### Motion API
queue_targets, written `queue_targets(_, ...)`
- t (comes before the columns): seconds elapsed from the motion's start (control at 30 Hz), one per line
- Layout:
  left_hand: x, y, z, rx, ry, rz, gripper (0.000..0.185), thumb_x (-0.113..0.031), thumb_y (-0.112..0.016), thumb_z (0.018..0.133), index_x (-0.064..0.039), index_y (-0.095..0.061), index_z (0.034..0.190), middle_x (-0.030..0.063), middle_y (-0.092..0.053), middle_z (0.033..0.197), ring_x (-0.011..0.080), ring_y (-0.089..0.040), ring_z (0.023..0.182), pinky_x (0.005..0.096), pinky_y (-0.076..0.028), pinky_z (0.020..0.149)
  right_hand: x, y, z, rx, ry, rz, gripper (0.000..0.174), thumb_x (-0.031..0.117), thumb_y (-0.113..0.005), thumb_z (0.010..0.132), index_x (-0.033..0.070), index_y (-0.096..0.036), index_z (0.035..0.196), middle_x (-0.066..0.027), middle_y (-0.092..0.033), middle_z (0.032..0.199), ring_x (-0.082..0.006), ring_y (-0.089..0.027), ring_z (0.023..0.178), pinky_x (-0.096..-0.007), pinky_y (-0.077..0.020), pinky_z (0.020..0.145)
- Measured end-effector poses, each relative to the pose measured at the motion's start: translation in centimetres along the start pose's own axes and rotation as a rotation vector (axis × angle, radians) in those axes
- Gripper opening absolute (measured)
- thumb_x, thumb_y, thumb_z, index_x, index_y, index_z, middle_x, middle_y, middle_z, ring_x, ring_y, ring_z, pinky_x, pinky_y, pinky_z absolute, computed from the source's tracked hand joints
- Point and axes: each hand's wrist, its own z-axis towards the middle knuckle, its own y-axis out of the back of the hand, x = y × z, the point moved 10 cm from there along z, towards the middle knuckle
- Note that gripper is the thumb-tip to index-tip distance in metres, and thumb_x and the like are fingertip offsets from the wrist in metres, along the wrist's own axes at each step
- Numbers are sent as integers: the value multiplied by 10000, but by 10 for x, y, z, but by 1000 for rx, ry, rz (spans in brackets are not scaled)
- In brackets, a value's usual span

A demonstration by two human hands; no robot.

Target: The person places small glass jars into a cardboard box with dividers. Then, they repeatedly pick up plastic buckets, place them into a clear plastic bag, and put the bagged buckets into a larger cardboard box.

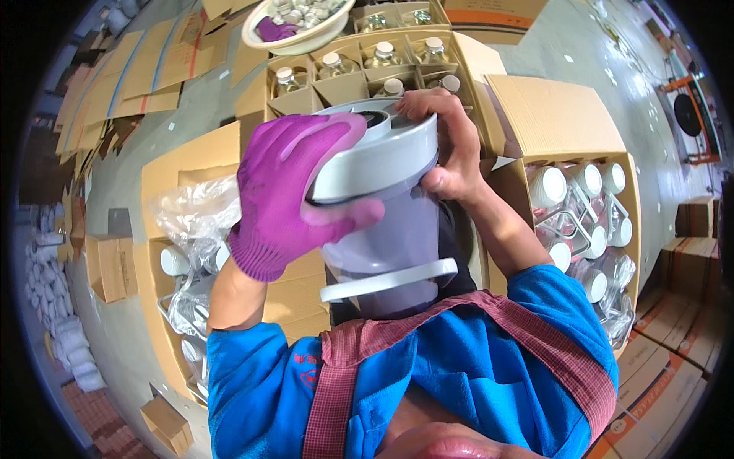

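Observation:
A tinted, see-through plastic jar (381,238) is held upright or slightly tilted in front of my chest. Its pale grey lid (367,169) has a raised round middle with a dark centre. My left hand (295,189), in a purple knit glove with a coated palm, grips the lid's left side with the thumb below the rim. Bare, my right hand (450,143) clasps the other side, fingers over the top edge and thumb under the rim. A pale carry handle (393,280) hangs around the jar's lower part. The jar's base is hidden near my apron.
Beyond the jar stands a divided carton (344,51) of glass jars with white caps. Open cartons of white-capped items flank me, right (519,189) and left (155,298). A white basin (298,43) holds small pieces and a purple glove. Flattened cardboard (155,63) lies far left.

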Motion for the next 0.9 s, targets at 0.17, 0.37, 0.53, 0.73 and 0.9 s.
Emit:
queue_targets(0.17,-2,3,-13,-26,26,-18,647,-447,-823,655,-59,-673,1151,103,-674,1148,305,-610,1079,421,-463,950,38,-14,-2,13,50,-312,734,564,-715,776,1,-510,1200,-175,-524,1142,-309,-536,1017,-386,-463,828)
queue_targets(0.37,51,-7,-35,-512,192,-400,302,-325,-650,892,-33,-682,962,126,-666,969,266,-627,925,369,-473,836,-16,27,-6,-365,-140,190,551,525,-514,949,-5,-592,1081,-94,-608,1096,-226,-578,1008,-332,-442,931)
queue_targets(0.53,86,-24,-56,-557,270,-778,493,-351,-352,1046,4,-665,908,142,-669,964,234,-637,914,344,-477,856,-2,-10,6,-82,-435,-5,738,656,-228,975,34,-610,1088,-110,-596,1166,-242,-537,1067,-350,-415,944)
queue_targets(0.73,91,-13,-23,-543,208,-881,507,-413,-476,978,-22,-586,1282,142,-589,1298,286,-496,1269,391,-316,1112,-61,-6,4,-130,-861,601,792,626,-157,980,5,-569,1249,-169,-539,1335,-300,-512,1217,-367,-380,1028)
queue_targets(0.9,128,-9,-64,-418,63,-388,343,-259,-500,990,-72,-631,1246,114,-616,1267,271,-513,1261,398,-370,1082,8,11,3,-101,-448,96,852,706,-197,936,19,-561,1282,-128,-577,1284,-247,-579,1151,-377,-395,1007)
